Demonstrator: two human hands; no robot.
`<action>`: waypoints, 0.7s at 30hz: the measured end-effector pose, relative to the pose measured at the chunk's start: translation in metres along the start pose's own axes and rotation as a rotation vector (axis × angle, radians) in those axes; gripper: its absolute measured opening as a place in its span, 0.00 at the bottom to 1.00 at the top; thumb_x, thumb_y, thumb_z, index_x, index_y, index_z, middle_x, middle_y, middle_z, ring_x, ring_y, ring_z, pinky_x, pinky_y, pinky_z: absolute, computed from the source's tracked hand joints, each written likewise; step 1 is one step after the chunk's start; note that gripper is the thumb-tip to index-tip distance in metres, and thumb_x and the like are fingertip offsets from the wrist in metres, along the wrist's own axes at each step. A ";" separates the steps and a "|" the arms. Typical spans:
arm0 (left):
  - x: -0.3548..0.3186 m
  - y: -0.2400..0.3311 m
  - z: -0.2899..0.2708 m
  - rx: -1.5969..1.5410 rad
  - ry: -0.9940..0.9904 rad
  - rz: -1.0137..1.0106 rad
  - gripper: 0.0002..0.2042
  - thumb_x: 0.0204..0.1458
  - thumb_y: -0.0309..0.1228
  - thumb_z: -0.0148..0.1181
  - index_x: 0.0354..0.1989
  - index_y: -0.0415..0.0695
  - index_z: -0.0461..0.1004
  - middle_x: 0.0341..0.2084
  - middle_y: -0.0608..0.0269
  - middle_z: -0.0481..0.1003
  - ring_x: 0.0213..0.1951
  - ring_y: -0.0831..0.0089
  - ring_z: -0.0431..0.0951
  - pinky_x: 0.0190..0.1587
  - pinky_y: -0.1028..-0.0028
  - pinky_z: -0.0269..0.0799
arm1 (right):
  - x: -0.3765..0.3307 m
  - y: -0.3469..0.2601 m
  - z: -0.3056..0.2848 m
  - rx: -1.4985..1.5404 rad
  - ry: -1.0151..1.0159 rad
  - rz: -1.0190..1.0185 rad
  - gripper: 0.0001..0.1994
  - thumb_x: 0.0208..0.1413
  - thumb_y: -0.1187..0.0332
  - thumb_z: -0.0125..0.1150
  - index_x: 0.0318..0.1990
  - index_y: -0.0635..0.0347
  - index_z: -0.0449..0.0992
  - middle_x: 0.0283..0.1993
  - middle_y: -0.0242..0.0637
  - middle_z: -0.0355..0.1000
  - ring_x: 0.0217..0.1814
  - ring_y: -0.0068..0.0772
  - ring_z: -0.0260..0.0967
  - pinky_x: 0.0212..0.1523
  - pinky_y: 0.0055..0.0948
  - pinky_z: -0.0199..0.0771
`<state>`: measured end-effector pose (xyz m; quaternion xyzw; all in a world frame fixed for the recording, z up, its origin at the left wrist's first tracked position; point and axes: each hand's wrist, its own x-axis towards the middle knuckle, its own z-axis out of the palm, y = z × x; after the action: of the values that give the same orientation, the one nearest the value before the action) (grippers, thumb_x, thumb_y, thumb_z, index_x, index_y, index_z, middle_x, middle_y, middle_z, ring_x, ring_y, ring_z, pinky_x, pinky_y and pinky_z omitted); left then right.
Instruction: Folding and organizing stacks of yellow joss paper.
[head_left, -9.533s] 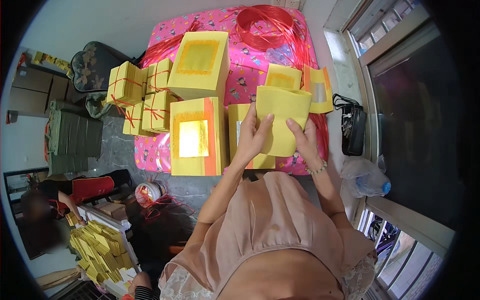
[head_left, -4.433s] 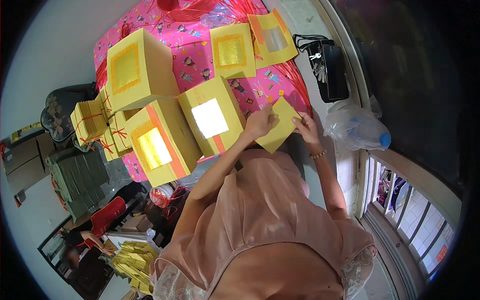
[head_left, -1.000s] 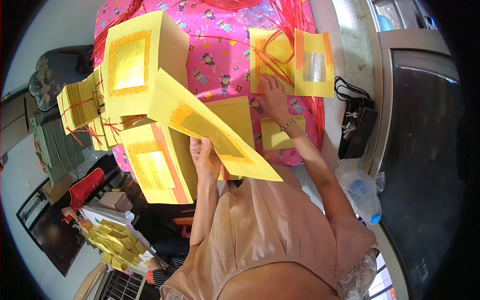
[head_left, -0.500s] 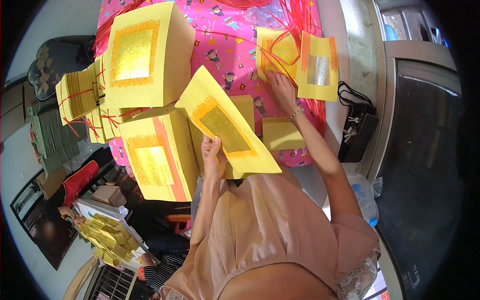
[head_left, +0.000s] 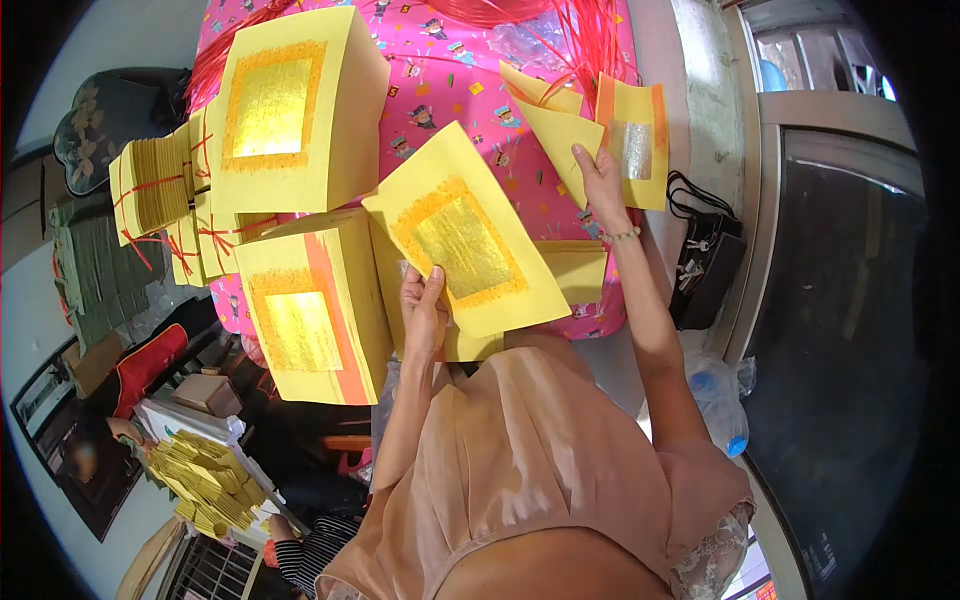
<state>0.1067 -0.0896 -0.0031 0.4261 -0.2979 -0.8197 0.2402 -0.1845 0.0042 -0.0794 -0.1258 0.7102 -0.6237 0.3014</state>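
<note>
Left hand [head_left: 424, 315]: clamped, thumb over the edge, on a rectangular yellow paper sheet with an orange-bordered gold foil patch [head_left: 465, 245], which we found tilted above the bed. Right hand [head_left: 608, 190]: closed, thumb uppermost, on a second yellow paper sheet, its near part curled over [head_left: 562, 130], fingers partly hidden. Just beside it we listed a flat yellow sheet with a silver foil patch [head_left: 635, 150]; nearer the body, a low yellow paper stack [head_left: 568, 275]; to the left, a tall gold-patched yellow paper block [head_left: 270, 105] and small yellow bundles tied with red strips [head_left: 155, 190]; beneath, a pink printed cloth [head_left: 440, 80]. We judged the step in hand to be picking up the second sheet; the next move seemed to call for raising it clear of the loose red plastic strands [head_left: 585, 50]. Half a second earlier, we noted, that sheet lay flatter and the left-hand one was steeper.
</note>
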 end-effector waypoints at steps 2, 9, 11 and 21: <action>0.000 0.001 0.001 0.134 0.052 -0.033 0.14 0.60 0.27 0.53 0.54 0.42 0.67 0.43 0.65 0.76 0.41 0.79 0.75 0.44 0.78 0.71 | -0.003 -0.010 -0.004 0.023 -0.016 0.046 0.13 0.64 0.67 0.52 0.47 0.70 0.73 0.36 0.27 0.74 0.35 0.15 0.66 0.37 0.21 0.68; 0.005 -0.009 0.010 0.148 0.032 0.083 0.15 0.61 0.26 0.51 0.56 0.40 0.65 0.48 0.66 0.73 0.46 0.82 0.70 0.50 0.79 0.65 | -0.065 -0.106 0.020 -0.209 -0.057 -0.163 0.11 0.62 0.70 0.52 0.47 0.67 0.75 0.37 0.33 0.76 0.36 0.18 0.69 0.37 0.22 0.69; 0.004 -0.007 0.013 0.183 0.016 0.096 0.16 0.61 0.25 0.51 0.57 0.40 0.65 0.49 0.65 0.73 0.47 0.80 0.71 0.50 0.78 0.66 | -0.091 -0.131 0.030 -0.413 -0.139 -0.405 0.13 0.56 0.77 0.53 0.49 0.64 0.75 0.43 0.40 0.76 0.43 0.29 0.73 0.43 0.27 0.72; 0.002 -0.010 -0.002 0.155 0.010 0.077 0.17 0.66 0.34 0.41 0.60 0.40 0.62 0.50 0.66 0.71 0.49 0.80 0.70 0.52 0.79 0.66 | -0.187 -0.084 0.068 -0.744 -0.413 -0.635 0.20 0.48 0.80 0.54 0.51 0.60 0.75 0.51 0.41 0.72 0.57 0.44 0.68 0.56 0.39 0.70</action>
<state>0.1058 -0.0847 -0.0122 0.4358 -0.3754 -0.7823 0.2393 -0.0139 0.0368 0.0491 -0.5533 0.7363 -0.3523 0.1663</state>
